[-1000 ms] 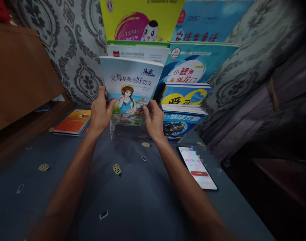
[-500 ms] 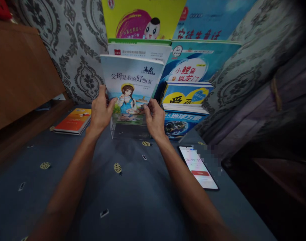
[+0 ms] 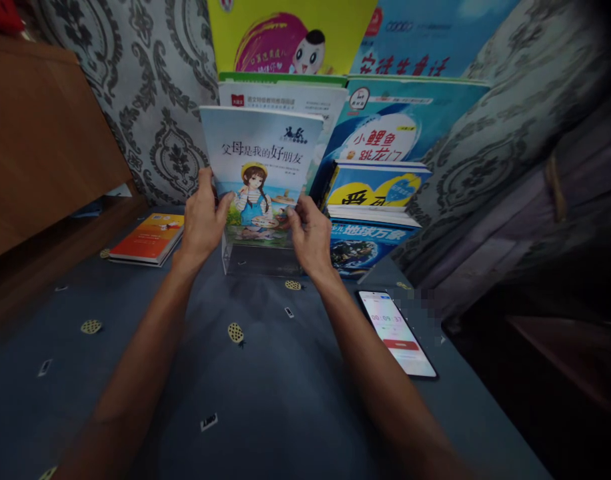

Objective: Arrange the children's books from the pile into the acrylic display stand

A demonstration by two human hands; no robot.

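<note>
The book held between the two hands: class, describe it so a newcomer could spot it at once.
Find the clear rack standing on the blue-grey tablecloth. At its left column, the left hand and right hand hold the pale blue book by its sides. Unlike its neighbours, its cover shows a seated figure in yellow hat and blue overalls.

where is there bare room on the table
Bare tablecloth lies between the left forearm and right forearm, in front of the clear book stand, and left of the left forearm, nearer than the orange book. Crowded: the stand, where left hand and right hand hold the girl-cover book beside other books; also between right forearm and phone.
</note>
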